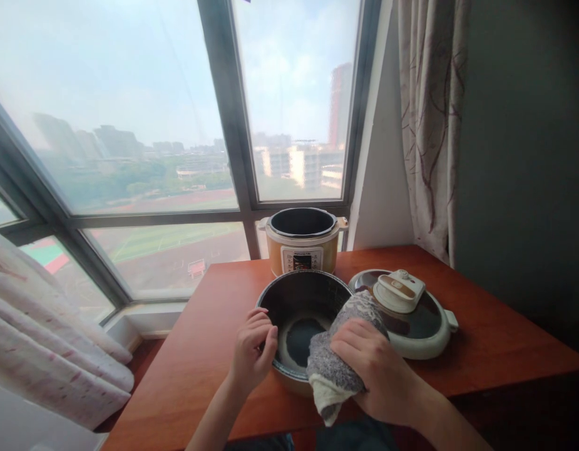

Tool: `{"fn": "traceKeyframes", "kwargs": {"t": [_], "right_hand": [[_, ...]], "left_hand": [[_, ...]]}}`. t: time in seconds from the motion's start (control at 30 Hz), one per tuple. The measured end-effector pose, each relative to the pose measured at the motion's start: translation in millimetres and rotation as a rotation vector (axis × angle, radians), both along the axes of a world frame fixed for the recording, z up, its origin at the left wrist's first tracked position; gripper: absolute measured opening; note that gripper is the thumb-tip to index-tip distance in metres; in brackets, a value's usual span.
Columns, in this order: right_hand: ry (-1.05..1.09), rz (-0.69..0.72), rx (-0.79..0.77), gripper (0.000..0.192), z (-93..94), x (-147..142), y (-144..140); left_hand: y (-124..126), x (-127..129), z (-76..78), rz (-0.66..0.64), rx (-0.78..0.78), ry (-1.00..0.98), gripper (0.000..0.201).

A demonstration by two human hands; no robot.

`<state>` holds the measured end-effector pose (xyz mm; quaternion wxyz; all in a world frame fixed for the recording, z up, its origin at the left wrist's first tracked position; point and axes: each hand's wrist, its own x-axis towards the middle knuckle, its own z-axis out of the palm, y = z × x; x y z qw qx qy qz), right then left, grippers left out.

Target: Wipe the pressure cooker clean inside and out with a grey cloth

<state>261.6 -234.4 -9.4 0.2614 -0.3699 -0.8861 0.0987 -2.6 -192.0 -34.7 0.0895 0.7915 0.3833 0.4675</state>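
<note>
A dark inner pot (pixel 289 294) from a cooker stands near the table's front edge, tipped slightly towards me. At its left rim is my left hand (pixel 252 347), fingers curled and closed against the edge. My right hand (pixel 374 363) is closed around a grey cloth (pixel 333 357) with a pale edge. The bunched cloth lies over the right side of the rim and hides part of it. Light residue rings the pot's floor.
Behind the pot sits the gold-and-white pressure cooker body (pixel 304 241), with a control panel in front. Its lid (pixel 414 316) rests to the right on the reddish wooden table (pixel 195 351). Large windows (pixel 143 125) rise beyond, with curtains (pixel 430 125) at both sides.
</note>
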Motion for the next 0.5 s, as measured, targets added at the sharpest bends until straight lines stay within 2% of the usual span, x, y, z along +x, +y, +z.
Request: {"fn": "traceKeyframes", "kwargs": {"t": [0.13,0.23,0.37,0.5], "right_hand": [[0.045,0.098,0.071,0.033,-1.4,31,32],[0.072,0.091,0.085,0.031,-3.9,37,46],[0.094,-0.008,0.097,0.028,-7.6,27,43],[0.103,-0.115,0.094,0.026,-8.1,11,25]], "left_hand": [[16,-17,6.9,-0.137,-0.100,0.051,0.047],[26,-23,8.7,-0.162,-0.118,0.050,0.048],[26,-24,5.4,-0.068,-0.050,0.014,0.042],[3,-15,-2.8,0.101,0.065,0.029,0.033]]}}
